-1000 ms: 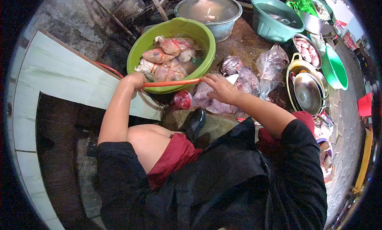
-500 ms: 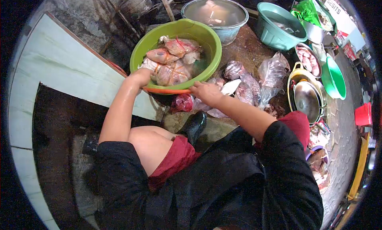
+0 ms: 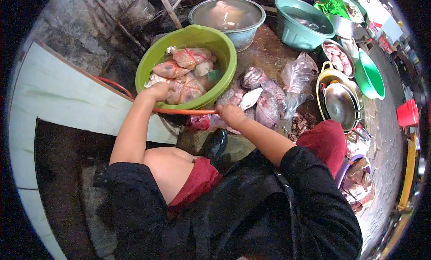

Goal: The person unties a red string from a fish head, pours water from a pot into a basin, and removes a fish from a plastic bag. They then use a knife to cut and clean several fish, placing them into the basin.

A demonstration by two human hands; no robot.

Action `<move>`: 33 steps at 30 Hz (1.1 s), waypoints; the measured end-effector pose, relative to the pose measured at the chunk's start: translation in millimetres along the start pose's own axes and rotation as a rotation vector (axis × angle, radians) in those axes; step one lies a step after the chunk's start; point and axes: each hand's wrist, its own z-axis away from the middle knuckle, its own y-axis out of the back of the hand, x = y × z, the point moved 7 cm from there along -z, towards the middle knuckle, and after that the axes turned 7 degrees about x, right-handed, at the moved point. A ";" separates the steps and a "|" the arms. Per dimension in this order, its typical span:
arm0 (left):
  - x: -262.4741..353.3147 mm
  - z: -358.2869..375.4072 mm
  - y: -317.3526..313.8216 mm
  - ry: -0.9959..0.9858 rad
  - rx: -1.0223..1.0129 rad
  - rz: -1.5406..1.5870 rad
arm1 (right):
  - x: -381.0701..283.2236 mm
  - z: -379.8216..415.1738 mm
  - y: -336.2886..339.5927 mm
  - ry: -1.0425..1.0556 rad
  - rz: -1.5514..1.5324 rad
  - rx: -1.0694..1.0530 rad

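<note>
In the head view, a green tub [image 3: 229, 57] holds water and several pale pinkish fish pieces tied with orange string. My left hand [image 3: 157, 92] reaches over the tub's near left rim, its fingers curled against the nearest tied fish [image 3: 186, 90]; their tips are partly hidden. My right hand [image 3: 231, 115] is closed around the right end of an orange hose [image 3: 186, 111]. The hose runs across just in front of the tub, and its left end passes below my left forearm. Dark-skinned fish pieces [image 3: 268, 109] lie on the ground beyond my right hand.
Behind the green tub stands a grey-blue basin [image 3: 247, 37] with meat in water. A teal tub [image 3: 298, 37] is farther right. Along the right are a clear plastic bag [image 3: 298, 80], pans [image 3: 339, 105] and a green basin [image 3: 370, 75]. A tiled slab [image 3: 72, 98] borders the left.
My left hand has moved from the tub's rim onto the tied fish. My right hand has come off the rim and holds the hose slightly nearer me. The whole view has shifted a little.
</note>
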 end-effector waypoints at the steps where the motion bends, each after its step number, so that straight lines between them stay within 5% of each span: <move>1: 3.4 -0.9 -1.2 -0.007 -0.002 -0.007 | 8.3 3.2 -2.7 -0.079 -0.034 -0.051; 8: 21.7 -18.8 -7.4 -0.146 -0.009 -0.005 | 31.7 6.5 21.7 -0.082 -0.160 0.335; 12: 19.5 -31.5 -3.3 -0.184 0.085 0.070 | 33.5 8.8 19.1 -0.058 -0.170 0.223; 18: -6.6 -52.7 23.5 0.065 0.284 0.054 | -7.4 3.2 13.1 0.123 -0.207 0.125; 20: -50.7 -74.2 10.9 0.194 0.302 0.102 | -6.4 0.3 3.4 0.071 -0.287 0.033; 23: -118.8 -114.4 7.4 0.156 0.635 0.199 | -1.4 -5.7 23.5 0.067 -0.410 0.026; 26: -133.2 -79.1 58.2 0.660 0.774 0.341 | 23.7 -11.3 27.8 0.102 -0.506 0.114; 31: -223.0 -46.6 100.4 0.978 1.284 0.526 | 67.1 -14.6 22.9 -0.106 -0.683 0.059; 33: -257.1 -20.1 111.7 1.206 1.444 0.602 | 71.4 -15.6 26.5 -0.027 -0.668 0.102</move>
